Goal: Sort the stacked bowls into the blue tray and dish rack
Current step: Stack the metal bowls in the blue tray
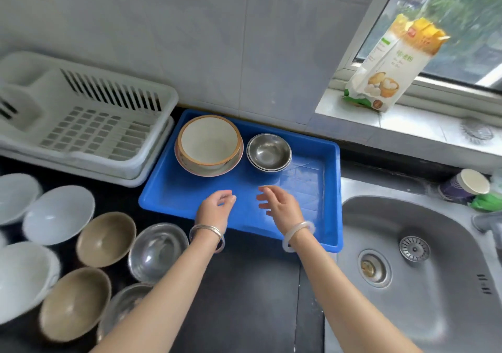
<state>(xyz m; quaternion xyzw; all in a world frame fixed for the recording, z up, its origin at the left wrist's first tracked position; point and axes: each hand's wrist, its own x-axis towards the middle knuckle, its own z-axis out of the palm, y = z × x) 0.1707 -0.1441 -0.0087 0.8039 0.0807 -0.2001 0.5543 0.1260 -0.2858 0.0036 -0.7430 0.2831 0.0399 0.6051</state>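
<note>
The blue tray lies on the dark counter against the tiled wall. In its far left corner sits a stack of ceramic bowls, cream inside with a tan rim. Beside them on the right stand stacked small steel bowls. My left hand and my right hand hover over the tray's near part, fingers loosely curled, holding nothing. The white dish rack stands to the left of the tray with no bowls in it.
On the counter at lower left stand white bowls, brown bowls and steel bowls. A steel sink is at the right. A flour bag leans on the window sill. A paper cup stands beside the sink.
</note>
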